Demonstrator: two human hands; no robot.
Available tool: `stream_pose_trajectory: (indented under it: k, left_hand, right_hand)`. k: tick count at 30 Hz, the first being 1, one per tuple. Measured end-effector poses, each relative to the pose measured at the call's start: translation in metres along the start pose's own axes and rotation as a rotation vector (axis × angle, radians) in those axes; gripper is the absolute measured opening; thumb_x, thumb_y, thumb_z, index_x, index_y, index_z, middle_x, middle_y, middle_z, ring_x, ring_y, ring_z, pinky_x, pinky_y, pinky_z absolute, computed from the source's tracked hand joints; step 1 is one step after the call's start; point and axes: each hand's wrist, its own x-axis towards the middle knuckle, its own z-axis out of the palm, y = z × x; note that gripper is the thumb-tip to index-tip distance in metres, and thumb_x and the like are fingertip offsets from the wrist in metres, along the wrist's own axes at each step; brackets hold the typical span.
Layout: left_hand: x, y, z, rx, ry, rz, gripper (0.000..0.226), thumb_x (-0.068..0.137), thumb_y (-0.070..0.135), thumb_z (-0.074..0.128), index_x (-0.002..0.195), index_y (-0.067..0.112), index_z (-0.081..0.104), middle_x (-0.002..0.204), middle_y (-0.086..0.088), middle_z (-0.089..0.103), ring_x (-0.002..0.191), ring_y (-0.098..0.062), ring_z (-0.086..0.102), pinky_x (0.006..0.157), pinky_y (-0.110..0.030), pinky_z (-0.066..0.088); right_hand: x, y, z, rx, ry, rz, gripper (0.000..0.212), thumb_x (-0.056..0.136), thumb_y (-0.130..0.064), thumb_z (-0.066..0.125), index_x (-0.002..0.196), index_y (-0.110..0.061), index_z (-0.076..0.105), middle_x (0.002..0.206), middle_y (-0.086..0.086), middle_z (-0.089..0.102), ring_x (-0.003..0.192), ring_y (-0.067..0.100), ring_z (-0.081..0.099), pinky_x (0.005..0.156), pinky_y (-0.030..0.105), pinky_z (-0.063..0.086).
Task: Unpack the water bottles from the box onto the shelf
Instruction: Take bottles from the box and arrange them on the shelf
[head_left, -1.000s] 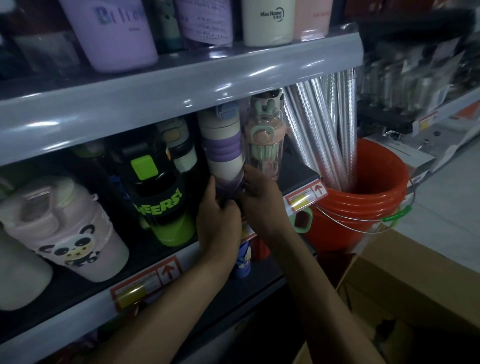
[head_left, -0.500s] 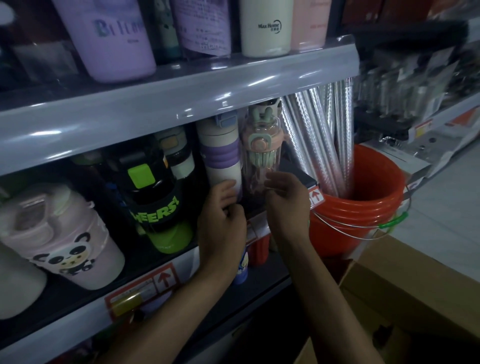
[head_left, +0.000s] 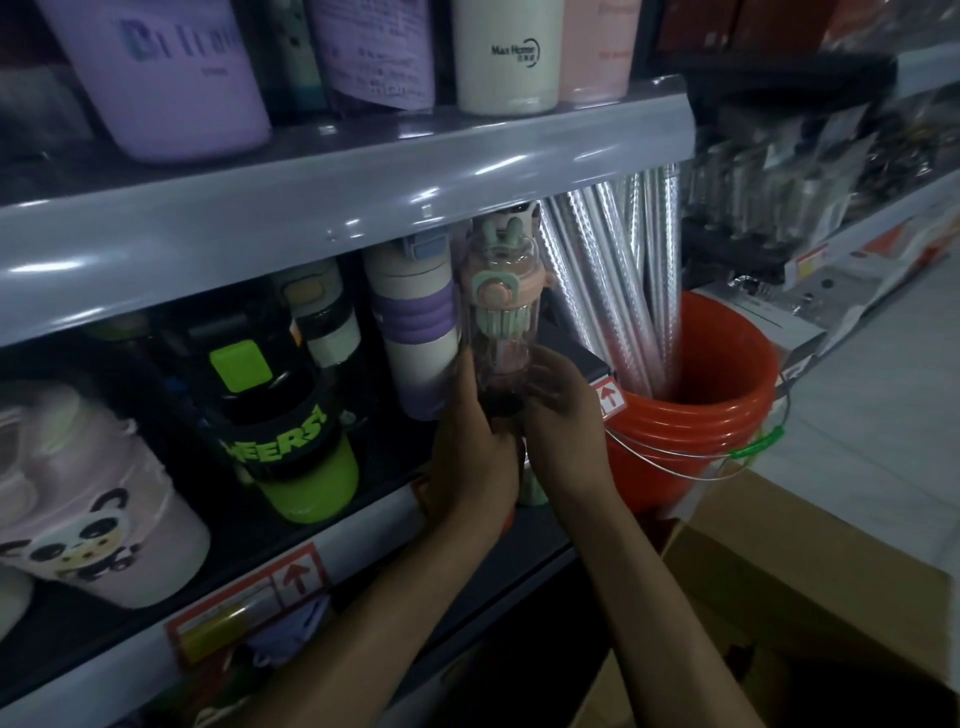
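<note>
At the shelf (head_left: 363, 530) end, my left hand (head_left: 470, 447) and right hand (head_left: 566, 426) curl their fingers (head_left: 549, 378) round the clear bottle (head_left: 496, 312) low down, to steady it upright beside the purple-banded bottle (head_left: 415, 322).

above: upper shelf (head_left: 363, 208) overhanging clear bottle (head_left: 496, 322) | left: purple bottle (head_left: 413, 317) crowding it | right: foil rolls (head_left: 613, 270) in bucket (head_left: 691, 441) standing near | front: lying open

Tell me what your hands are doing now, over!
Left hand and right hand both grip clear pink bottle. Bottle upright at shelf front. White-purple bottle close beside.
</note>
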Motion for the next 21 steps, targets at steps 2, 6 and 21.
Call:
stream_pose_trajectory:
  k: [2,6,21]
  left_hand:
    - [0.003,-0.004,0.001,-0.013,0.013,0.005,0.081,0.089,-0.002,0.059,0.158,0.029,0.031,0.149,0.001,0.056,0.138,-0.013,0.051,0.105,-0.019,0.035]
    - [0.006,-0.008,0.002,-0.052,0.035,0.017,0.076,0.083,0.002,0.055,0.153,0.03,0.043,0.146,0.0,0.058,0.137,-0.013,0.052,0.114,-0.033,0.042]
    - [0.022,-0.009,0.003,0.086,-0.097,0.03,0.084,0.091,0.007,0.061,0.162,0.03,0.02,0.161,0.001,0.04,0.148,-0.016,0.038,0.12,-0.043,0.034]
  right_hand:
    - [0.001,0.0,0.001,0.018,-0.013,0.02,0.058,0.076,0.006,0.049,0.128,-0.012,0.065,0.112,0.002,0.075,0.106,0.017,0.072,0.094,0.05,0.058]
    - [0.007,0.002,0.0,0.054,-0.051,0.06,0.056,0.082,0.006,0.047,0.13,-0.016,0.064,0.116,0.003,0.074,0.11,0.021,0.071,0.094,0.054,0.057]
    - [0.035,0.016,0.006,0.053,0.041,0.095,0.052,0.075,-0.003,0.053,0.126,-0.008,0.061,0.116,0.001,0.071,0.108,0.015,0.068,0.088,0.034,0.058]
